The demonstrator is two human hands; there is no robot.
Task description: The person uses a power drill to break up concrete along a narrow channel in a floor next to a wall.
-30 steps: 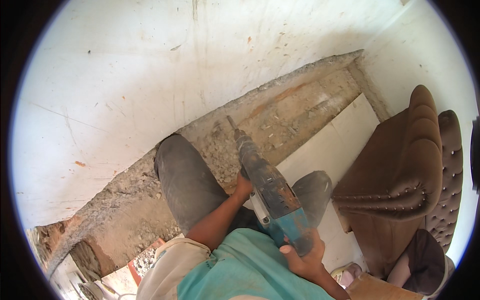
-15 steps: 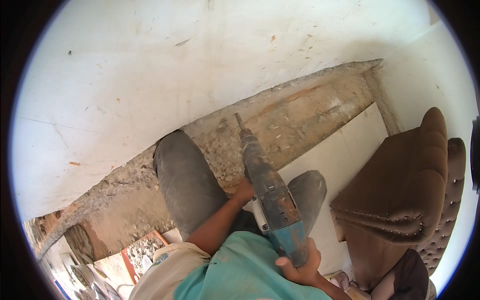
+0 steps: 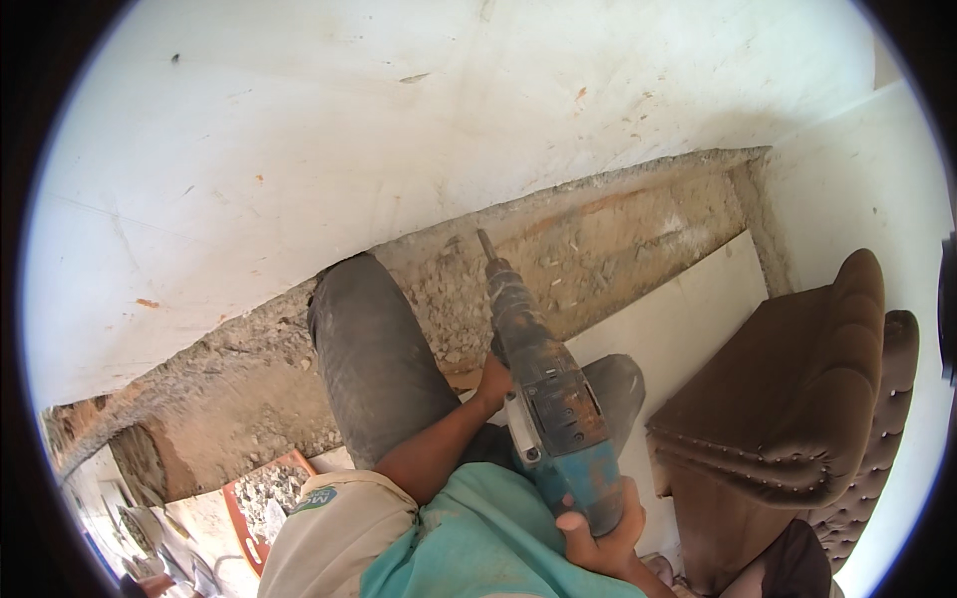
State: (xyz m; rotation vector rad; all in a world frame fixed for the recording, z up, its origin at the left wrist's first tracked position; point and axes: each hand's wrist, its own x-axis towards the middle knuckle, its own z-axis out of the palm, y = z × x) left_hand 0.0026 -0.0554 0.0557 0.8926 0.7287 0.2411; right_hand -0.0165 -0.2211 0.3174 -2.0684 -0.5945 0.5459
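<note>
Dust and rusty smears coat one hammer drill (image 3: 558, 399), a long tapering body, teal at its near end and black beyond, mid-scene. Its long axis runs from near right to far left; one slim metal bit (image 3: 485, 244) points far and slightly left, over crumbly rubble (image 3: 449, 324) below a smooth, stained white wall (image 3: 299, 149). The right grip (image 3: 610, 533) wraps the teal end; the left grip (image 3: 494, 384) closes around the dark side handle (image 3: 498, 347), fingers mostly hidden. Two grey-trousered knees (image 3: 374, 339) flank the tool. At right stands brown, button-tufted furniture (image 3: 768, 379); near left lies one orange-rimmed tray (image 3: 241, 528) of broken chunks.
</note>
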